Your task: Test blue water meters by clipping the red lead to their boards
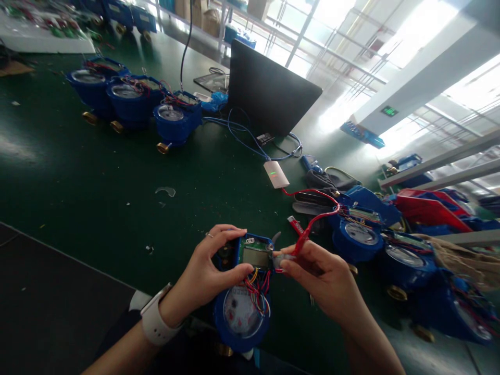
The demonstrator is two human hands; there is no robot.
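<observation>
A blue water meter (219,319) with a round dial and a brass fitting stands at the near edge of the table. Its upper housing lies uncovered, showing a green circuit board with a small grey display (255,257) and a bundle of coloured wires (258,294). My left hand (209,265) grips that housing, thumb below the display and fingers over the top edge. Between the thumb and fingers of my right hand (318,276) is a pale connector (284,257) on a red cable (317,217), held against the housing's right side. The connector's tip is partly hidden.
The red cable runs to a white adapter box (276,174) with lit lights, and a blue cable leads on towards a black laptop (269,86). Several blue meters (172,122) stand at the back left, more (357,237) at the right. Plastic scraps (166,191) lie on the green table (105,182).
</observation>
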